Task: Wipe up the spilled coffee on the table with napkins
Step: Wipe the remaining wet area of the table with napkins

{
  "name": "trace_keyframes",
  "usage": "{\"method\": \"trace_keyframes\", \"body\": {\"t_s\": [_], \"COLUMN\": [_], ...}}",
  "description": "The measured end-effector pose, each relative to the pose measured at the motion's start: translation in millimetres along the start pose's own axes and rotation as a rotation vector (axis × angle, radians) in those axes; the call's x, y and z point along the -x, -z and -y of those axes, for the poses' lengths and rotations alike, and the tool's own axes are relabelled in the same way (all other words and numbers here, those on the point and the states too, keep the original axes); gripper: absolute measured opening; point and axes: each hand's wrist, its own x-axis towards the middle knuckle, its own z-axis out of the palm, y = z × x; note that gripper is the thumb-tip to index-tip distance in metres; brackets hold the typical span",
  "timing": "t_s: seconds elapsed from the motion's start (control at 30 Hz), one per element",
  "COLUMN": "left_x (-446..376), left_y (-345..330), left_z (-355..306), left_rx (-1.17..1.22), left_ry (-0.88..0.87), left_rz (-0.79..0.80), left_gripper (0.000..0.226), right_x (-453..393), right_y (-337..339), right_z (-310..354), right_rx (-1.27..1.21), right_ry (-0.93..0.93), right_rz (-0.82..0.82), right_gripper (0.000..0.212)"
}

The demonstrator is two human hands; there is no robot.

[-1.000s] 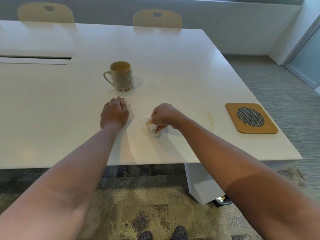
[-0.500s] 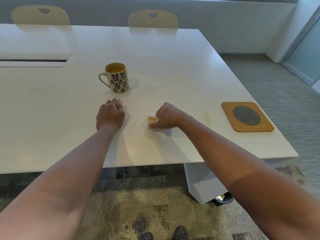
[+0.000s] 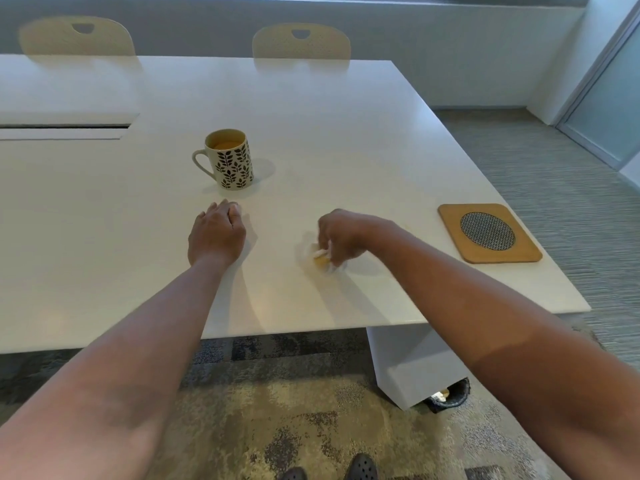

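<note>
My right hand point(image 3: 343, 235) grips a crumpled white napkin point(image 3: 322, 259) with a tan coffee stain and holds it against the white table point(image 3: 346, 133) near the front edge. The napkin pokes out below and left of my fingers, blurred by motion. My left hand point(image 3: 216, 235) rests on the table to the left, its fingers curled under and holding nothing. A faint tan smear of coffee point(image 3: 403, 225) lies on the table just behind my right wrist. A leaf-patterned mug point(image 3: 230, 161) holding coffee stands upright behind my left hand.
A square wooden trivet point(image 3: 488, 233) with a round mesh centre lies near the table's right edge. Two beige chairs point(image 3: 301, 41) stand along the far side. A slot point(image 3: 65, 128) runs across the table at the left. Patterned carpet lies below the front edge.
My right hand has rubbed the napkin over the table, sliding slightly toward the front edge. The left hand has stayed put. The camera has shifted a little.
</note>
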Motion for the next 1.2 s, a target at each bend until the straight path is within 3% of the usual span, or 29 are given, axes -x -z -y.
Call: {"method": "trace_keyframes", "body": {"t_s": [0.1,0.17,0.37,0.5,0.77,0.97,1.2], "left_x": [0.1,0.1,0.4,1.1,0.6,1.1,-0.3], "left_y": [-0.3,-0.4,-0.6,0.3,0.1,-0.8,-0.8], "left_z": [-0.8,-2.1,-1.7,-2.8,-1.0,-1.3,0.0], "left_rx": [0.004,0.003,-0.007,-0.012,-0.014,-0.007,-0.006], "left_ry": [-0.001,-0.009,-0.018,-0.017,-0.021,-0.027,-0.021], "left_rz": [-0.006,-0.010,-0.011,-0.009,-0.014,-0.018,-0.023], "left_gripper": [0.043,0.042,0.043,0.045,0.044,0.043,0.043], "right_x": [8.7,12.3,11.3,12.5,6.9,15.3,32.3], "right_y": [-4.8,-8.2,-11.0,-9.6,-6.8,-17.6,-5.6], "right_z": [-25.9,-25.7,16.4,13.4,-58.1,-107.6,-120.0], "right_rx": [-0.085,-0.096,-0.147,-0.207,-0.169,-0.226,-0.197], "right_ry": [-0.158,-0.161,0.039,0.113,-0.169,-0.430,-0.575], "right_rz": [-0.078,-0.075,-0.031,-0.048,-0.091,-0.163,0.143], "right_gripper": [0.023,0.025,0.038,0.026,0.043,0.039,0.025]}}
